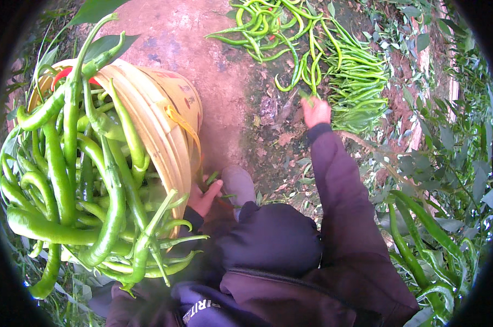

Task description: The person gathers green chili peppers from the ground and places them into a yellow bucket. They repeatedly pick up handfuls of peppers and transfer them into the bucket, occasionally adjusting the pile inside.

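Observation:
My right hand (316,111) is at the near end of the green chili peppers on the ground, its fingers closed around what looks like a green pepper, partly blurred. A loose tangle of long peppers (267,30) lies beyond it, and a neat row of peppers (359,81) lies side by side to its right. My left hand (205,198) is low beside the yellow plastic bucket (160,106), with green pepper stems or tips showing at its fingers. The bucket leans at the left, heaped with green peppers (111,204); a red one (62,77) shows near its rim.
Pepper plants (446,163) with leaves crowd the right side, with more green peppers (428,241) hanging low there. Bare reddish soil (164,32) lies beyond the bucket. Dry leaves and plastic scraps litter the ground near my right hand. My knee (271,237) is between my arms.

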Demonstrator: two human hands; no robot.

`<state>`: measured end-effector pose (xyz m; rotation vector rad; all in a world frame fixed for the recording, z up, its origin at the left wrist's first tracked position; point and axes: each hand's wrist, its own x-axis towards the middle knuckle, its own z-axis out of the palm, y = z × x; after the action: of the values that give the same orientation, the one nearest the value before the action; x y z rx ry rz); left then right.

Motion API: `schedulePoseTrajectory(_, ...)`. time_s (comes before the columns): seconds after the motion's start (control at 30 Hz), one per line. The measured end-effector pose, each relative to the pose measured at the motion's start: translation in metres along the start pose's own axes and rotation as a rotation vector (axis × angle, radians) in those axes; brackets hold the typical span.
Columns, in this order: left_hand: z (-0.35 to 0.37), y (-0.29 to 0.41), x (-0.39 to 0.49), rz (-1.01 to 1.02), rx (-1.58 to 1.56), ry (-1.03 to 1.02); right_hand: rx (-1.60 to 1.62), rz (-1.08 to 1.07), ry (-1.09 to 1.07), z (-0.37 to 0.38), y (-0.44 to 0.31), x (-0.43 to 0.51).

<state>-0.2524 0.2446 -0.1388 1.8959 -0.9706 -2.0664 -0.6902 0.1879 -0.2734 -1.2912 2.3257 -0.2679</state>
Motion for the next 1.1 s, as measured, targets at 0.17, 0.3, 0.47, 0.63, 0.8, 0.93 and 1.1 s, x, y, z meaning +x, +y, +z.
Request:
schedulePoseTrajectory(0.17, -0.003, 0.002, -0.006, -0.023, -0.041, -0.02, -0.132, 0.106, 0.226, 0.006, -0.044, 0.077)
schedulePoseTrajectory(0.3, -0.003, 0.003, -0.011, -0.032, -0.033, 0.001, -0.214, 0.269, 0.039, 0.002, -0.071, 0.084)
schedulePoseTrajectory(0.47, -0.004, 0.002, -0.01, -0.057, -0.012, -0.004, -0.248, 0.38, -0.009, -0.001, -0.07, 0.087)
schedulePoseTrajectory(0.63, -0.008, 0.001, -0.008, 0.015, 0.074, -0.019, -0.045, 0.282, 0.288, -0.001, -0.06, 0.067)
schedulePoseTrajectory(0.8, -0.004, -0.002, -0.005, 0.028, -0.007, -0.034, -0.093, 0.087, -0.005, 0.025, -0.032, -0.04)
schedulePoseTrajectory(0.93, -0.002, -0.007, -0.005, 0.01, -0.014, 0.005, -0.242, 0.055, -0.293, 0.06, 0.01, -0.162)
schedulePoseTrajectory(1.1, -0.002, -0.013, -0.004, 0.049, -0.032, 0.027, -0.144, -0.064, -1.433, 0.038, 0.043, -0.268)
